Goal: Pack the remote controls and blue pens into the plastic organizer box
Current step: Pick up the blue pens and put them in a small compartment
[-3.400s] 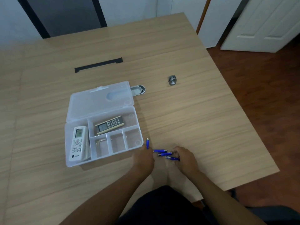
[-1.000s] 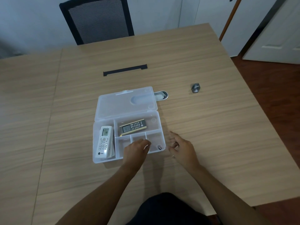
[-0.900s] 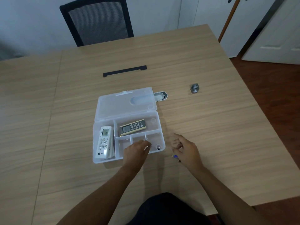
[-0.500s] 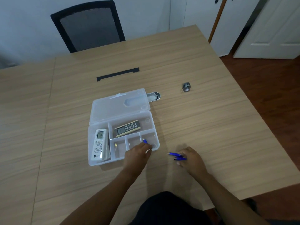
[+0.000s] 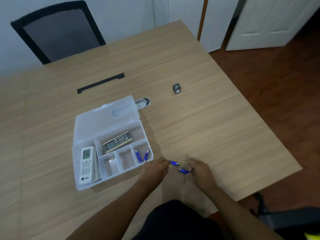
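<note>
Head cam: left hand (image 5: 155,168) is pinching a pen (image 5: 174,163), right hand (image 5: 199,170) is gripping another (image 5: 183,170), probably feeding both to the box (image 5: 78,170) just beside, where two pens (image 5: 142,155) and both remotes (image 5: 117,142) are sitting. Wooden table (image 5: 207,127), chair (image 5: 57,30) behind, door at right.

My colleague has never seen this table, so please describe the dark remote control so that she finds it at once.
Find the clear organizer box on the wooden table. The dark remote lies slanted in its large rear compartment; unlike the white remote left of it, it has a black face and a pale edge.
</note>
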